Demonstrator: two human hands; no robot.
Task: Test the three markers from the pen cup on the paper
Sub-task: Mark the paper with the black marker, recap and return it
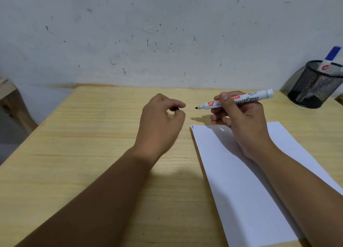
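Head view: the right hand (239,116) grips the uncapped marker (235,100) — its long axis lies left to right, black tip pointing left, just beyond the far left corner of the paper (241,181). The left hand (161,116), further left, curls round a small dark piece — probably the cap (176,109). The pen cup (315,85) stands far right.

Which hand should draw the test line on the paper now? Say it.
Right. The right hand already grips the uncapped marker directly above the paper. The left hand is off the sheet, pinching the black cap.
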